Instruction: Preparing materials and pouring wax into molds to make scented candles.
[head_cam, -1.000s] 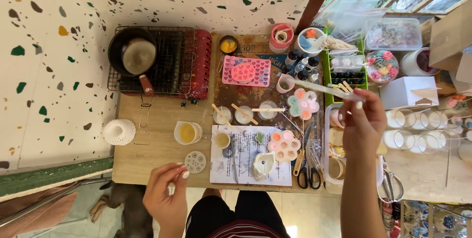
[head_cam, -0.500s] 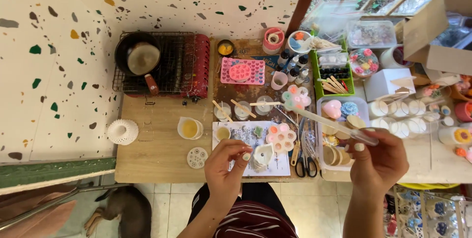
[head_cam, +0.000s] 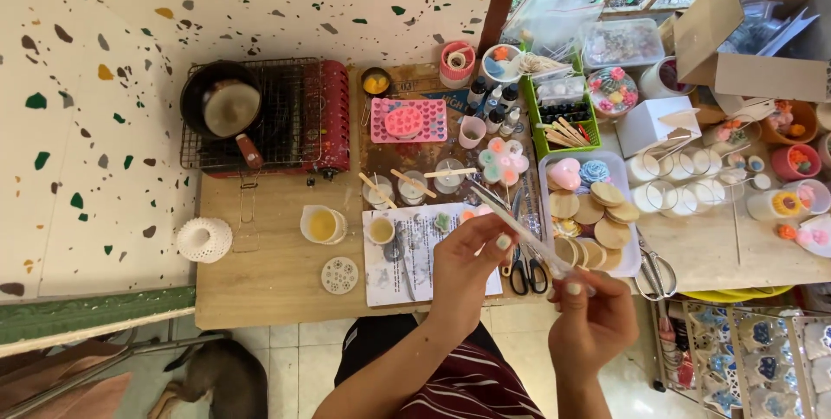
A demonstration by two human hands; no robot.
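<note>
Two hands hold one long, clear plastic sleeve (head_cam: 519, 233) above the wooden surface (head_cam: 277, 276). The right hand (head_cam: 593, 319) pinches its near end; the left hand (head_cam: 463, 267) pinches its middle. Both grips are clenched on it. Black-handled scissors (head_cam: 526, 276) and a printed paper sheet (head_cam: 407, 267) lie beneath.

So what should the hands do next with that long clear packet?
Probably pull one piece out: the right hand grips the long clear packet's lower end, and the left hand pinches its middle, above the table.
</note>
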